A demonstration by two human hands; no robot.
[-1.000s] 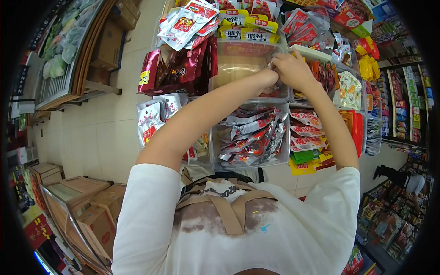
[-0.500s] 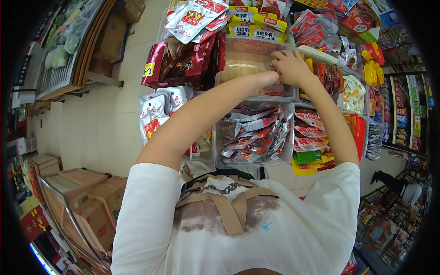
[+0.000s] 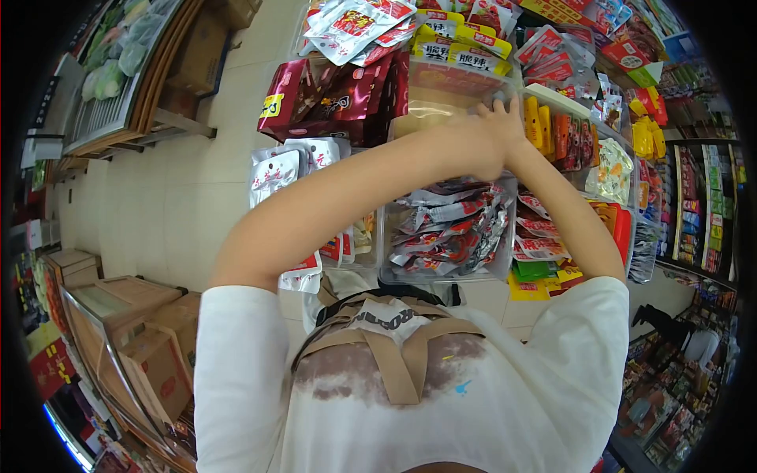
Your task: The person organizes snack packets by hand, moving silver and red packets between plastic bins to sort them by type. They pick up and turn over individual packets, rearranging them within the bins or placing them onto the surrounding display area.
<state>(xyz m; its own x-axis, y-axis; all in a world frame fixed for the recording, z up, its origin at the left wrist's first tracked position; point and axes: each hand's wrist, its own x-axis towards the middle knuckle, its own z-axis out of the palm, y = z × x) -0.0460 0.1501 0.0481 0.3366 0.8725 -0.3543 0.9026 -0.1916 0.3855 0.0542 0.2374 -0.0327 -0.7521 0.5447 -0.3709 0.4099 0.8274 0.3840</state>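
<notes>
Both hands meet over the right side of a clear plastic bin, whose tan bottom shows at the left. My left hand reaches across from the left, its fingers hidden from view. Close against it, my right hand has its fingers stretched and apart, with no packet visible in them. Just nearer to me, a second clear bin holds a pile of silver and red snack packets. Right of my right hand stand yellow packets and red-orange packets in a row.
Left of the bins are a maroon display box and silver pouches. Yellow snack bags fill the bin beyond. Cardboard boxes stand at the lower left, a vegetable rack at the upper left, and stocked shelves at the right.
My left hand has shifted right and nearer to me, its wrist now bent beside my right hand. My right hand's fingers have spread. The view has shifted slightly.
</notes>
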